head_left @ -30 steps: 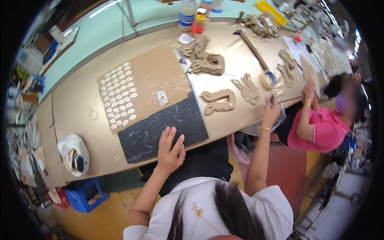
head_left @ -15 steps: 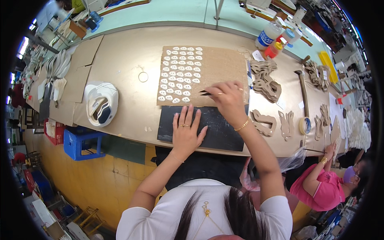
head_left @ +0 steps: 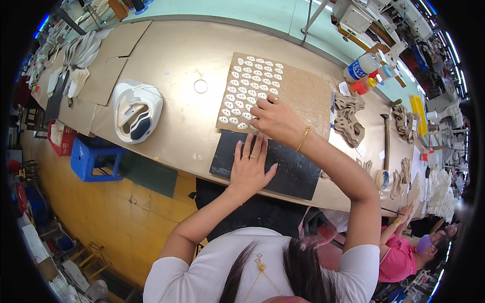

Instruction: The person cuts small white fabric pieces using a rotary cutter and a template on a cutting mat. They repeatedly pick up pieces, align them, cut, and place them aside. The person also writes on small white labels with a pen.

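Observation:
Rows of small white cut pieces with holes (head_left: 251, 93) lie on the left part of a brown board (head_left: 305, 93). My right hand (head_left: 277, 120) is closed over the lower right end of these rows. The black tweezers it gripped a moment earlier are hidden by the fingers now. On a black sheet (head_left: 293, 166) nearer to me, my left hand (head_left: 250, 169) rests flat with its fingers stretched out. Its fingertips lie near the brown board's front edge, just below my right hand.
Left of the board stand a white hollow form (head_left: 136, 112) and a thin ring (head_left: 200, 86). Bottles (head_left: 361, 68), stacked beige cutouts (head_left: 348, 121), a hammer (head_left: 386, 141) and a tape roll (head_left: 382, 179) are at right. A blue stool (head_left: 93, 159) stands left; a person in pink (head_left: 396, 257) sits right.
My right hand has moved left from the bare part of the brown board to the white pieces, and the tweezers' tips no longer show. My left hand stays flat. The view has turned slightly.

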Demonstrator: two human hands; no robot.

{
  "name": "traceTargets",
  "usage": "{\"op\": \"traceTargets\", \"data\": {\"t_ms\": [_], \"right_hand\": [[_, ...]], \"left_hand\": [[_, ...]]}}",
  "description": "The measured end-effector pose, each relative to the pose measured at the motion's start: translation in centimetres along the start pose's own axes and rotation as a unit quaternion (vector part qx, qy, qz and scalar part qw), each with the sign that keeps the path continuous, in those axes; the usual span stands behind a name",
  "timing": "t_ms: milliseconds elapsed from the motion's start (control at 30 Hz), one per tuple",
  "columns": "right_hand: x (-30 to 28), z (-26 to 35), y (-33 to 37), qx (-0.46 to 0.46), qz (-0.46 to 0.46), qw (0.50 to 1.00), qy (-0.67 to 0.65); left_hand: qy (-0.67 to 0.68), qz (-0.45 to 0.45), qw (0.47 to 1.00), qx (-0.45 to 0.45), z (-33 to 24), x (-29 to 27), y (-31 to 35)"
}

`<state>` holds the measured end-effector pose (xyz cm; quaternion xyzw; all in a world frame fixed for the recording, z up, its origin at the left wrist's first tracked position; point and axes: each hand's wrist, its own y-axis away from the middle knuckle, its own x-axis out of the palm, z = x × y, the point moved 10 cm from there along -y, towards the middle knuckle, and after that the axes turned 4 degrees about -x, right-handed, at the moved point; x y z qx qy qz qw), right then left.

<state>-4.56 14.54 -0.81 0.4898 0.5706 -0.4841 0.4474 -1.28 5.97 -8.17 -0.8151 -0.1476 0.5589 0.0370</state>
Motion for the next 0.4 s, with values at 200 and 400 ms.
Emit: {"op": "traceTargets", "data": {"t_ms": [200,400], "right_hand": [[1.9,-0.5,-1.4,-0.006,0.086,0.996,0.020],[4.9,-3.0,-2.0,-0.008,0.232,0.966,-0.116]], "left_hand": [[-0.006,-0.012,1.000,0.005,-0.2,0.3,-0.3],[-0.003,0.007,1.000,-0.008,0.3,0.5,-0.5]]}}
